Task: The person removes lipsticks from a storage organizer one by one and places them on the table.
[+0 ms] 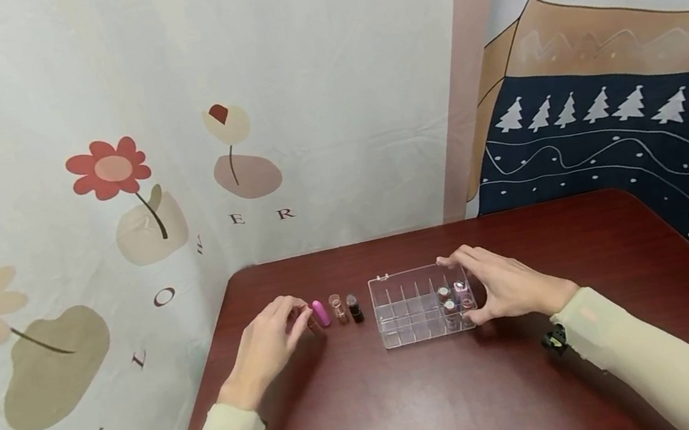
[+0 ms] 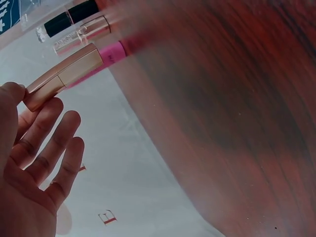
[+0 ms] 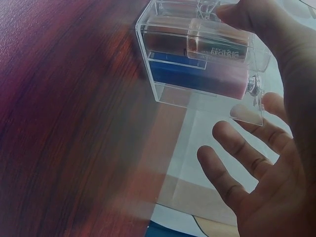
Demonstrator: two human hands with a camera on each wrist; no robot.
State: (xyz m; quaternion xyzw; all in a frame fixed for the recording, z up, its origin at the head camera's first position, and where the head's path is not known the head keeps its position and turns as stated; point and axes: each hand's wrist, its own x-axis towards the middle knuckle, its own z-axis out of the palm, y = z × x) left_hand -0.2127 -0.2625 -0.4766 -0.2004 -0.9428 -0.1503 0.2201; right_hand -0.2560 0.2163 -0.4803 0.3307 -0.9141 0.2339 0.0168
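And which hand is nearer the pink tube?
Left. The left hand is just beside the pink tube; the right hand is farther off, gripping the clear organizer.

Setting: screened corner, apparently indoors; home, studio or office cannot be told | Evidence: creased pale cloth [image 1: 325,84] with flower-and-letter print; darker tree-print cloth [image 1: 634,138] adjoining at right, both serving as walls | Furnishing: red-brown wood-grain surface [image 1: 361,413], rounded far corners, set close against both cloths

Pale cream sleeves [image 1: 659,354], left faintly marked; black device [image 1: 555,339], yellow-green spot, at right cuff [image 1: 590,319].
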